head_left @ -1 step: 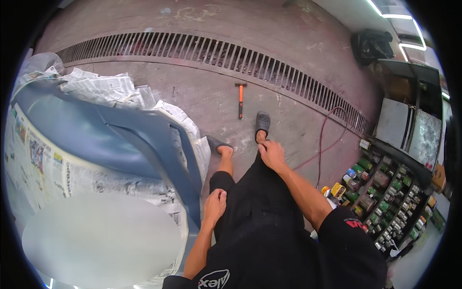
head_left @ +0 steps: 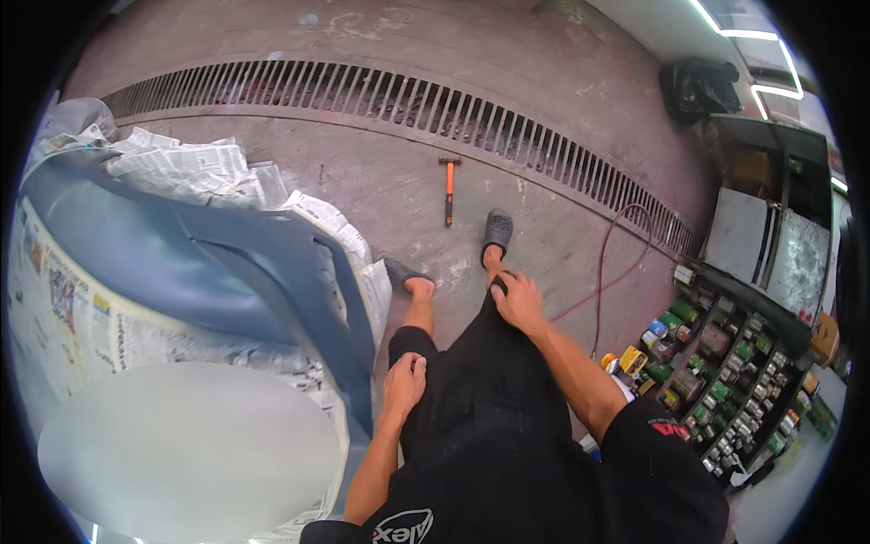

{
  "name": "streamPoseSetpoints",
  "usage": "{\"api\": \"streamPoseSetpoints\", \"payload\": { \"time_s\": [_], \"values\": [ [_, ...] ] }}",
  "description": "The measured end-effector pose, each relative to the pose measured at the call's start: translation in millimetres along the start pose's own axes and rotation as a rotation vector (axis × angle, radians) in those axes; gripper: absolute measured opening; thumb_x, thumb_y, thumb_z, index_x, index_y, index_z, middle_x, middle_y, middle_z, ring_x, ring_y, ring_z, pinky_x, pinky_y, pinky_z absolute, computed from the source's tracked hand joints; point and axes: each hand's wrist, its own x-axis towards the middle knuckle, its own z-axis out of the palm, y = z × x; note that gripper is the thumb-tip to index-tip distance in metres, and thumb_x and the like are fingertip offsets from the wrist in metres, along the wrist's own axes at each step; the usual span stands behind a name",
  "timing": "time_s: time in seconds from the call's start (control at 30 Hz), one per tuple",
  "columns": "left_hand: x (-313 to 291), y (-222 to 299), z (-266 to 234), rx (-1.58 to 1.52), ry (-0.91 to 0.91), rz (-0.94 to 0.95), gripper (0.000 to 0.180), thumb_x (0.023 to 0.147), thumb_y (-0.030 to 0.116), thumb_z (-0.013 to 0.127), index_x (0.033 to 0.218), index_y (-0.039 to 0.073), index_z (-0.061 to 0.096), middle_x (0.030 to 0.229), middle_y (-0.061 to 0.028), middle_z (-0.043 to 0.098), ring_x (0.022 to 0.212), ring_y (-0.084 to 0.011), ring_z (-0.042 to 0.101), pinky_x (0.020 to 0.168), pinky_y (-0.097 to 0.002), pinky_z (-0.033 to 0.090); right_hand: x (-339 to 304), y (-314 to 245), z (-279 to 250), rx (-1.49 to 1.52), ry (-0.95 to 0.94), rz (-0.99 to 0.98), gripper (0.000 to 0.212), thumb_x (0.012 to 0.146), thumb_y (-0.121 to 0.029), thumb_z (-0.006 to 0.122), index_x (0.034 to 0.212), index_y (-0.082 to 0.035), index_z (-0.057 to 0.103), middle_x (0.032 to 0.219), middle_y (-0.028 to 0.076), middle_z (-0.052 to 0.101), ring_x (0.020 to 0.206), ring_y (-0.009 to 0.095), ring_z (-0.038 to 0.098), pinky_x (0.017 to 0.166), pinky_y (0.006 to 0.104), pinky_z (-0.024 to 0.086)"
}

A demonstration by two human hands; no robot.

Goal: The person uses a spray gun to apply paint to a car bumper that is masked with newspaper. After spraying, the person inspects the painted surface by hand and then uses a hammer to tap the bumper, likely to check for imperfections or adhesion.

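Observation:
Both my hands are on my black shorts (head_left: 489, 390). My left hand (head_left: 405, 383) lies against the left thigh with its fingers curled inward; whether cloth is inside them is hidden. At the right knee, my right hand (head_left: 518, 299) has its fingers bent and closed on the cloth near the hem. Beyond my feet, in grey clogs (head_left: 497, 231), a hammer (head_left: 449, 192) with an orange and black handle lies on the floor, head away from me. Neither hand touches it.
To my left stands a blue-grey curved car body part (head_left: 172, 245), partly masked with newspaper (head_left: 186, 168). A floor grate (head_left: 435, 102) crosses ahead. At right are a dark red hose (head_left: 603, 263), a rack of cans (head_left: 725, 381) and a black bag (head_left: 698, 89).
The view has shifted very slightly. My hands keep their places on the shorts, and the hammer lies where it was.

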Motion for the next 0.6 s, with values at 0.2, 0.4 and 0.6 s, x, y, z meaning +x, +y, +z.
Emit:
{"api": "streamPoseSetpoints", "payload": {
  "time_s": [0.2, 0.4, 0.6],
  "values": [
    [225.6, -0.1, 125.1, -0.017, 0.042, 0.04, 0.038, 0.104, 0.034, 0.064, 0.116, -0.001, 0.074, 0.107, -0.0262, 0.077, 0.103, -0.0452, 0.074, 0.093, -0.0517, 0.056, -31.8, 92.0, 6.5, -0.082, -0.452, 0.548, 0.128, 0.082, -0.063, 0.086, 0.173, -0.005, 0.016, 0.162, 0.037, 0.042, 0.143, 0.058, 0.049, 0.12, 0.0575, 0.043],
    [468.0, -28.2, 247.7, -0.025, 0.114, -0.125, 0.048, 0.104, 0.04, 0.065, 0.123, -0.003, 0.074, 0.117, -0.0306, 0.076, 0.116, -0.0467, 0.072, 0.101, -0.0513, 0.055, 35.2, 148.4, -22.9, -0.094, -0.275, 0.467, 0.13, 0.075, -0.048, 0.096, 0.17, -0.001, 0.022, 0.155, 0.034, 0.047, 0.137, 0.052, 0.054, 0.117, 0.0559, 0.045],
    [668.6, -24.8, 341.2, 0.129, 0.238, -0.07, 0.05, 0.101, 0.035, 0.071, 0.132, -0.003, 0.064, 0.13, -0.03, 0.071, 0.121, -0.0481, 0.069, 0.103, -0.0539, 0.054, 76.3, 235.0, -47.9, 0.055, -0.191, 0.461, 0.131, 0.064, -0.033, 0.103, 0.165, 0.005, 0.028, 0.148, 0.033, 0.05, 0.137, 0.051, 0.052, 0.117, 0.0553, 0.044]
  ]
}}
